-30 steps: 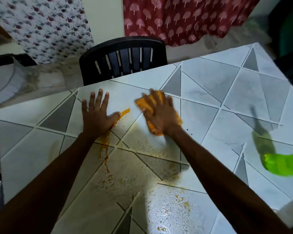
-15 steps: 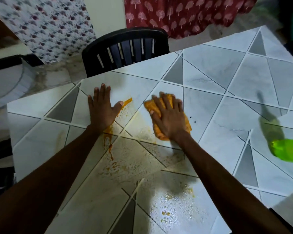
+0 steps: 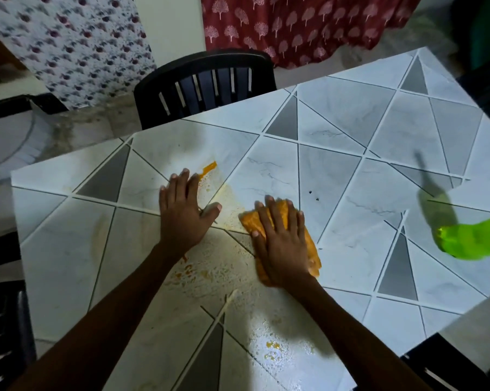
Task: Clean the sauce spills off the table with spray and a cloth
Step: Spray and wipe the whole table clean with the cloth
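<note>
Step in hand: wiping. Spraying is judged done, since a wet beaded film (image 3: 283,331) lies on the surface nearer the person than the cloth.
Task's thing: the folded orange cloth (image 3: 310,249) lies flat on the grey-and-white triangle-patterned tabletop (image 3: 351,131), under the right hand (image 3: 280,244).
Right hand grip: apart. The fingers are straight and spread, the palm presses the cloth down, and nothing is clasped.
Left hand grip: apart. The left hand (image 3: 181,213) lies flat on the tabletop just left of the cloth, not touching it, and is judged to be bracing.
Spray: the bright green spray bottle (image 3: 475,238) sits well to the right of the cloth, untouched. It is blurred, so its stance cannot be told.
Done: the patch just left of the cloth shows only a pale yellow smear and is judged partly wiped.
Left:
- A thick orange sauce streak (image 3: 208,167) lies beyond and left of the cloth.
- Orange blobs (image 3: 187,270) lie left of the cloth by the left wrist.
- Small yellow droplets (image 3: 272,347) sit in the wet film.
Progress: judged about midway.
Change: against half a second ago, the cloth and right hand lie nearer the person, drawn back from the streak. The left hand has also slid back, so the streak now sits past its fingertips, not at its thumb. The bottle is unmoved.
Surroundings: a black slatted plastic chair (image 3: 204,86) stands beyond the cloth.
</note>
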